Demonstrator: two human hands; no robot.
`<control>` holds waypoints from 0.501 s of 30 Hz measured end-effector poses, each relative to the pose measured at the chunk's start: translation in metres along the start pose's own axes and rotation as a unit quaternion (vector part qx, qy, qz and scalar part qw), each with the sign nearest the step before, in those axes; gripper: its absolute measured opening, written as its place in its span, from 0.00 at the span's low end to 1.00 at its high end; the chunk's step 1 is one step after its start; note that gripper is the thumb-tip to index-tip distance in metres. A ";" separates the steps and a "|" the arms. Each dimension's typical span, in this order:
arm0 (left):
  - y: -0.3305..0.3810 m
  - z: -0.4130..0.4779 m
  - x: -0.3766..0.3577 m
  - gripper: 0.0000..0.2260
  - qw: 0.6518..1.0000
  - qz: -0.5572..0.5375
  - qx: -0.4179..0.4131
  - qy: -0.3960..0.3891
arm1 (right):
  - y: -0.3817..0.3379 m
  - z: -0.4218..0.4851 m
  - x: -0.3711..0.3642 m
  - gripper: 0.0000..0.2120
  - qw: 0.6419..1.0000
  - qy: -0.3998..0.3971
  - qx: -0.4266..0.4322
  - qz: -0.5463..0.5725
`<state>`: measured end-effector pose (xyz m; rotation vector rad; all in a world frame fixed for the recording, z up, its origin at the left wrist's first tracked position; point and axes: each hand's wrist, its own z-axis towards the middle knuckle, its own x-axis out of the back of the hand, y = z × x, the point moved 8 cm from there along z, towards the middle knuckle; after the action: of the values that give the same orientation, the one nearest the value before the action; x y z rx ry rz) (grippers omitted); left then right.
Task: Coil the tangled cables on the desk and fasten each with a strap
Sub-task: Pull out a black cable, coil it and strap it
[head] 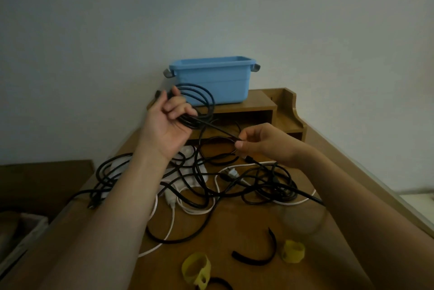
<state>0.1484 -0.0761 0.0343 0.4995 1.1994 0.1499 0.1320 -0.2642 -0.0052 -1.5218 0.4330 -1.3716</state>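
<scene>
One coil (210, 104) gripped by left fingers (180, 106), right fingers (244, 136) pinching its tail, tangled cables (234, 192) beneath, bin (211, 83) behind.

Across the desk (246, 226) middle, tangled cables (206, 184); bare strip between them and straps (291, 258)

Smooth brown wooden desk (246, 224), matt blue plastic bin (211, 83), smooth black cables (258, 186), yellow cloth-like straps (196, 266).

The left hand (168, 122) grips a coiled black cable (199, 106) raised above the bench (246, 231); the right hand (260, 146) pinches its trailing strand. Tangled cables (211, 184), yellow straps (196, 266) and black straps (256, 259) lie below.
</scene>
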 end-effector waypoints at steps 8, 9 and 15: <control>0.031 -0.003 -0.014 0.17 0.994 -0.063 -0.008 -0.088 | -0.016 0.008 0.003 0.03 0.988 0.063 0.061 -0.129; 0.031 -0.003 -0.016 0.17 0.993 -0.065 -0.002 -0.098 | -0.020 0.007 0.008 0.04 0.986 0.085 0.078 -0.121; 0.023 -0.001 -0.012 0.16 0.995 -0.011 0.015 -0.096 | -0.046 -0.016 0.059 0.03 0.960 0.240 0.140 0.024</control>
<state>0.1465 -0.0595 0.0542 0.5148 1.0207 0.0632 0.1190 -0.2975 0.0626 -0.9360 0.5408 -1.6868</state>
